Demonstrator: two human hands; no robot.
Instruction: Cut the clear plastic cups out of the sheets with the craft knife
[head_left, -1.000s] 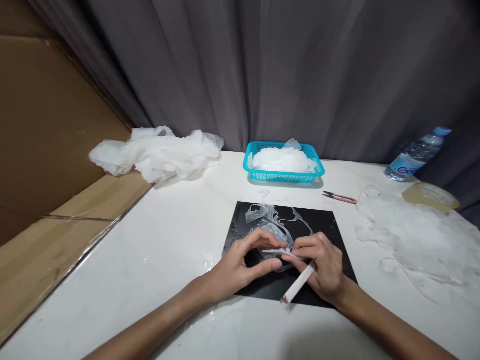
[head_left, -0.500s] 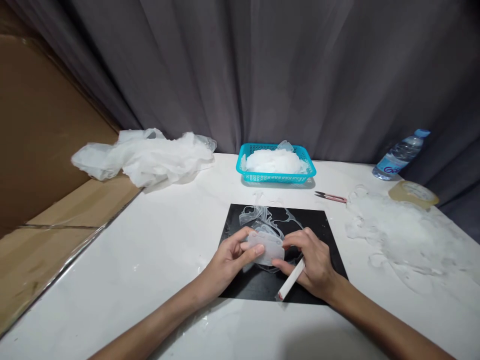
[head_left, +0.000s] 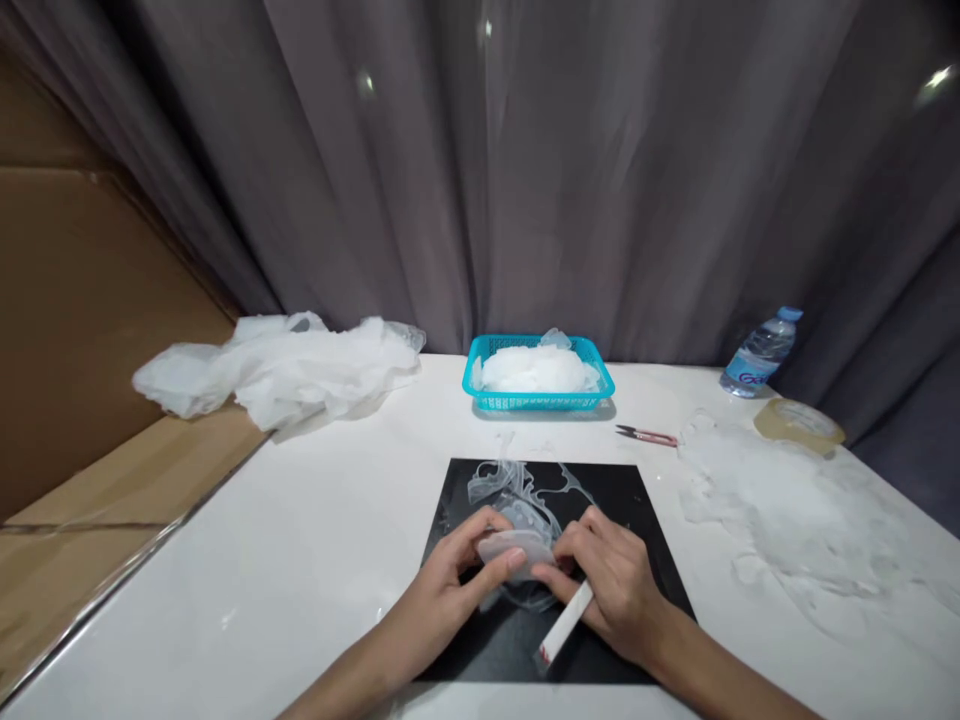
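Above a black mat (head_left: 480, 640), my left hand (head_left: 466, 570) pinches a stack of thin, translucent whitish pieces (head_left: 517, 553) between thumb and fingers. My right hand (head_left: 607, 575) touches the right edge of those pieces with its thumb and fingertips. It also holds a white stick-like tool (head_left: 564, 625), tucked against the palm and pointing down to the left, with a reddish mark at its lower end. Curly translucent strips (head_left: 517, 490) lie on the mat behind and under the hands.
A turquoise basket (head_left: 538, 402) holds white material. Nearby are pink-handled snips (head_left: 646, 436), a water bottle (head_left: 761, 352), a tape roll (head_left: 799, 425) and a heap of clear scraps (head_left: 795, 510). White plastic sheeting (head_left: 315, 370) lies at left beside cardboard (head_left: 97, 350).
The view has tilted up, so the table items appear lower. The held pieces are tipped flatter, and my right fingers have drawn closer together at their edge.
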